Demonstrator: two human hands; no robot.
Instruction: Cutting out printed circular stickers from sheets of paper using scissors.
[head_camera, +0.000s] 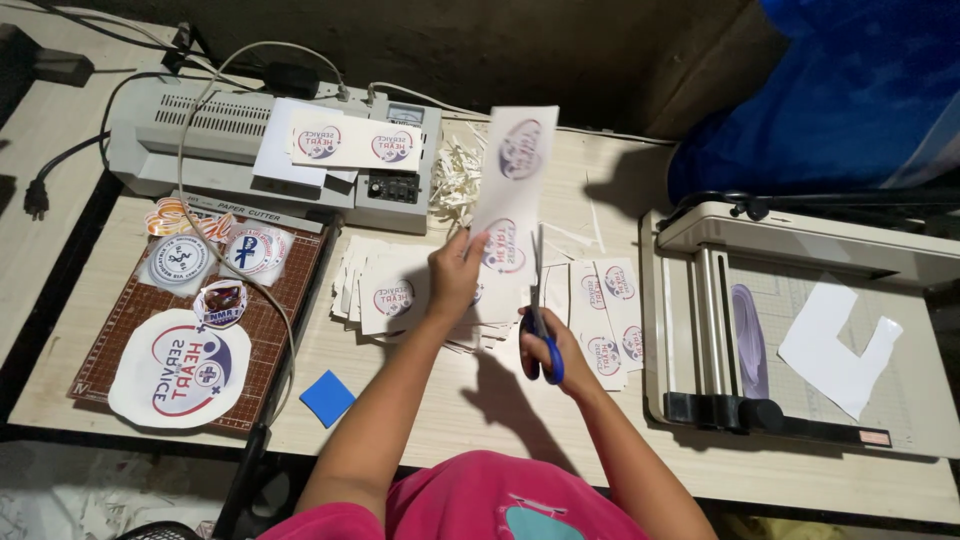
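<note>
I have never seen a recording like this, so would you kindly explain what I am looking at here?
This is one picture from a camera worn on a person's head, looking down at their own bare hands over a wooden table. The left hand holds up a paper strip printed with round logos. The right hand holds blue-handled scissors against the strip. Beneath lie piles of cut stickers. At left is a brown cutting board with round stickers, behind it a grey laminator, and at right a paper trimmer. A blue square lies near the table's edge.
</note>
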